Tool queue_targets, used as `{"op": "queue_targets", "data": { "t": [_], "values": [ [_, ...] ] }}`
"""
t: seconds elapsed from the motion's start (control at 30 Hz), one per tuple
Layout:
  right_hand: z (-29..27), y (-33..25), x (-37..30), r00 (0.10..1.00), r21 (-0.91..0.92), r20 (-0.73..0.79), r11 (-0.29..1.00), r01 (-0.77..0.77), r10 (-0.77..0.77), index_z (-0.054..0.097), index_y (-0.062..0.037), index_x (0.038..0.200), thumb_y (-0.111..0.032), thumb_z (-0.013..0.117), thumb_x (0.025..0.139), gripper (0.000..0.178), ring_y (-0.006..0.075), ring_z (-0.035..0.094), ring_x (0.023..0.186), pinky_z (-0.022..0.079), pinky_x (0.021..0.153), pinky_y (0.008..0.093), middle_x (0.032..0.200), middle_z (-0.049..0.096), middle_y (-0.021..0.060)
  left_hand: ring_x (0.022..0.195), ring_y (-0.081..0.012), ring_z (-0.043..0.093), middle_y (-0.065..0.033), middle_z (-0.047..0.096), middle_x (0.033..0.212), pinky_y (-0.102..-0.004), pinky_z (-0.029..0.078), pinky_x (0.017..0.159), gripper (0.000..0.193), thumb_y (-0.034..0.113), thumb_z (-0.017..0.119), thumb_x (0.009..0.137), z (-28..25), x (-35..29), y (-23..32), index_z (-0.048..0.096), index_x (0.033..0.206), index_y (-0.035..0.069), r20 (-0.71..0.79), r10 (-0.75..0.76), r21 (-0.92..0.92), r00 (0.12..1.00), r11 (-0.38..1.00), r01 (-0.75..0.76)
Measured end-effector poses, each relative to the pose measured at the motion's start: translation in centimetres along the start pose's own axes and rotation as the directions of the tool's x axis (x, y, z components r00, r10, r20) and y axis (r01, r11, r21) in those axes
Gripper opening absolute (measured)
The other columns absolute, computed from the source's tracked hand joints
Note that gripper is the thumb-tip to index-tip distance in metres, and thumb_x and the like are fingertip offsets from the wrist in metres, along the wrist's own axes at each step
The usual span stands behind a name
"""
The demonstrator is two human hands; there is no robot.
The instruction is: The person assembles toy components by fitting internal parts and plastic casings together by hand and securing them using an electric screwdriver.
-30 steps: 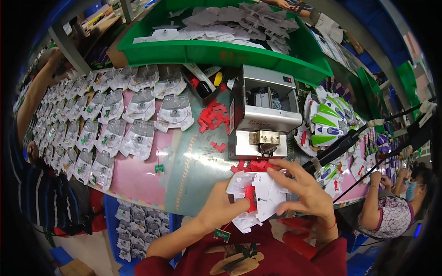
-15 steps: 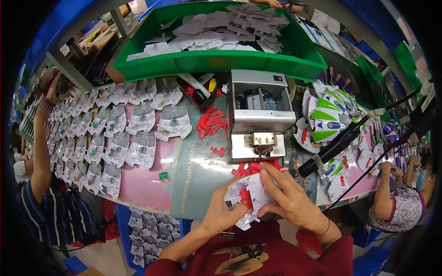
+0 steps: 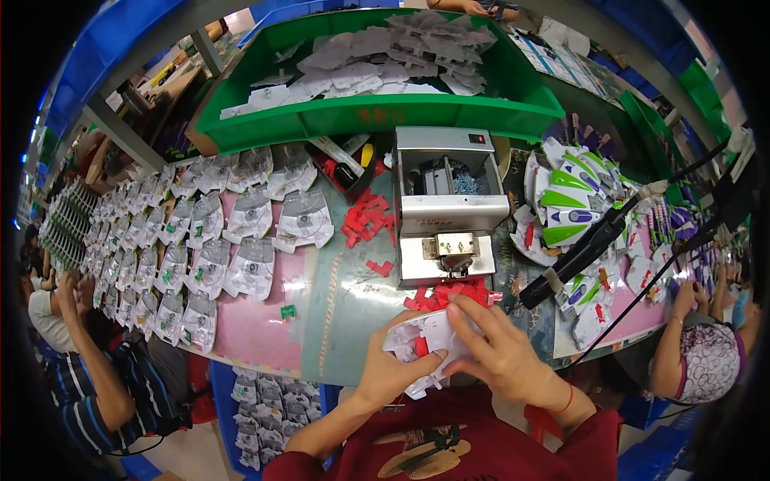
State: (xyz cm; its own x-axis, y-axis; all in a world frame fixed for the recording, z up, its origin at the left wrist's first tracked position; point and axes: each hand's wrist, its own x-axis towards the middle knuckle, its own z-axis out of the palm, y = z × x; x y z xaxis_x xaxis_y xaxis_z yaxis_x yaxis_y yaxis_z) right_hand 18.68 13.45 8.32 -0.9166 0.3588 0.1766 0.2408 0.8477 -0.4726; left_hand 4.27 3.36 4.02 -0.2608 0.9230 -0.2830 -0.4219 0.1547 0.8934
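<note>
A white plastic shell (image 3: 437, 327) is held in front of my chest, its hollow side up. My left hand (image 3: 391, 367) grips the shell's left side, with the thumb reaching across inside it. Beside that thumb a small red plastic part (image 3: 421, 346) sits in the shell, partly covered. Around the right side my right hand (image 3: 507, 354) is closed, its fingers over the far edge and the thumb near the middle. Just beyond the hands lies a heap of red plastic parts (image 3: 461, 295), at the foot of a silver screw feeder (image 3: 453, 212) with loose screws inside.
Rows of white shells (image 3: 249, 215) cover the table's left. Behind stands a green bin (image 3: 385, 120) of white pieces. A black power screwdriver (image 3: 573, 268) hangs at right, near stacked green-and-white shells (image 3: 569, 200). Co-workers sit on both sides; a blue crate (image 3: 228, 417) stands below.
The shell has tilted a little in my hands, and my left thumb now covers more of the red part. At left, the co-worker's raised arm has come down. The view has shifted slightly.
</note>
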Motion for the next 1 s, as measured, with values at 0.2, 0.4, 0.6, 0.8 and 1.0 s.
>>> {"op": "queue_targets", "data": {
  "t": [0.2, 0.4, 0.6, 0.8, 1.0],
  "values": [
    [-3.4, 2.2, 1.4, 0.997, 0.401, -0.070, 0.915, 0.037, -0.009, 0.062, -0.0006, 0.097, -0.023, 0.069, 0.064, 0.041, 0.0247, 0.057, 0.075, 0.044, 0.065, 0.0347, 0.082, 0.061, 0.0129, 0.079, -0.0089, 0.054, -0.0051, 0.060, 0.089, -0.0221, 0.044, 0.073, 0.045, 0.003, 0.066, 0.066, 0.0, -0.3, 0.6, 0.052, 0.109, 0.002, 0.180, 0.130, 0.200, 0.975, 0.966, -0.166],
    [-1.9, 2.1, 1.8, 0.999, 0.560, -0.007, 0.827, 0.036, -0.039, 0.056, 0.0005, 0.069, -0.012, 0.070, 0.066, 0.018, 0.0228, 0.054, 0.061, 0.042, 0.055, 0.0306, 0.067, 0.056, 0.0099, 0.080, -0.0094, 0.055, -0.0075, 0.060, 0.094, -0.0243, 0.044, 0.072, 0.059, 0.005, 0.065, 0.067, 0.6, -1.1, 2.0, 0.043, 0.122, 0.005, 0.237, 0.108, 0.288, 0.966, 0.941, -0.176],
    [-0.9, 2.2, 1.4, 1.000, 0.544, 0.016, 0.839, -0.031, 0.026, 0.055, 0.0006, 0.064, -0.012, 0.070, 0.066, 0.020, 0.0219, 0.053, 0.057, 0.039, 0.049, 0.0286, 0.063, 0.055, 0.0092, 0.083, -0.0090, 0.054, -0.0086, 0.060, 0.095, -0.0244, 0.043, 0.076, 0.063, 0.005, 0.064, 0.068, 0.4, -1.1, 1.6, 0.040, 0.126, 0.004, 0.243, 0.071, 0.324, 0.967, 0.934, -0.150],
    [-0.7, 2.6, 1.0, 0.946, 0.459, -0.290, 0.889, 0.005, 0.145, 0.057, 0.0022, 0.066, -0.005, 0.065, 0.068, 0.011, 0.0195, 0.053, 0.058, 0.040, 0.051, 0.0272, 0.065, 0.055, 0.0095, 0.083, -0.0087, 0.054, -0.0081, 0.060, 0.092, -0.0223, 0.043, 0.075, 0.052, 0.003, 0.065, 0.069, -0.4, -0.1, 0.7, 0.047, 0.117, -0.004, 0.226, -0.023, 0.059, 0.974, 0.998, 0.009],
    [0.6, 7.9, -7.4, 0.410, 0.538, -0.773, 0.843, 0.018, 0.485, 0.058, -0.0014, 0.102, -0.004, 0.048, 0.084, 0.021, 0.0130, 0.053, 0.076, 0.044, 0.064, 0.0249, 0.092, 0.056, 0.0093, 0.076, -0.0129, 0.058, -0.0085, 0.061, 0.089, -0.0264, 0.048, 0.067, 0.038, -0.001, 0.067, 0.067, -1.0, -0.1, -0.2, 0.055, 0.102, -0.004, 0.168, -0.154, -0.143, 0.974, 0.974, 0.178]
  ]
}}
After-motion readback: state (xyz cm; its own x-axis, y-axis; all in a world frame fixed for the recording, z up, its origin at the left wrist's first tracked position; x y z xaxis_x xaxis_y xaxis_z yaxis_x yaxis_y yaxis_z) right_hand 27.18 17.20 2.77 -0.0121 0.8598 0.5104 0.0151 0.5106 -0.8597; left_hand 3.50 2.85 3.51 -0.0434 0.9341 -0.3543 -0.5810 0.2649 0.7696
